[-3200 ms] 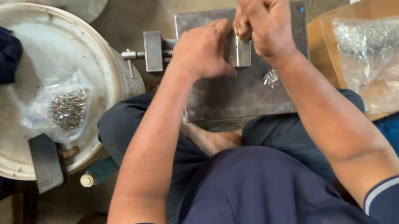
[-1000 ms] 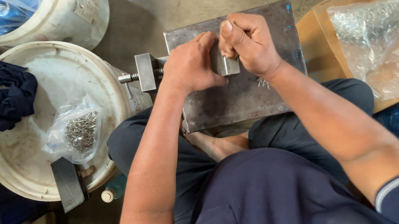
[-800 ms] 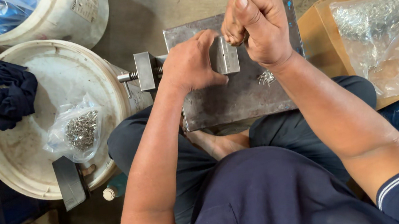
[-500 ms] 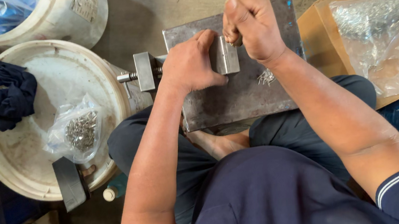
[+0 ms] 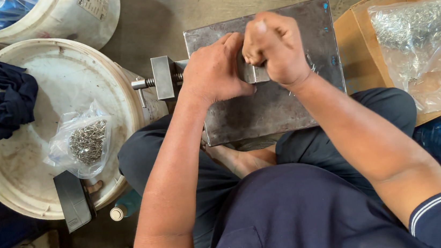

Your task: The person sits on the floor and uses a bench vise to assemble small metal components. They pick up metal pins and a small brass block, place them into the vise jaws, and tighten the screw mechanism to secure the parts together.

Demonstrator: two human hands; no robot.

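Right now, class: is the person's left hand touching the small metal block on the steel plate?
Touching. The head view shows the left hand wrapped against the small metal block on the steel plate.

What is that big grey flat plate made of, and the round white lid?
The grey rectangular plate looks like bare steel: dull, scuffed, with dark stains. The round white bucket lid looks like plastic: a smooth moulded rim, matte and grimy with brownish smears.
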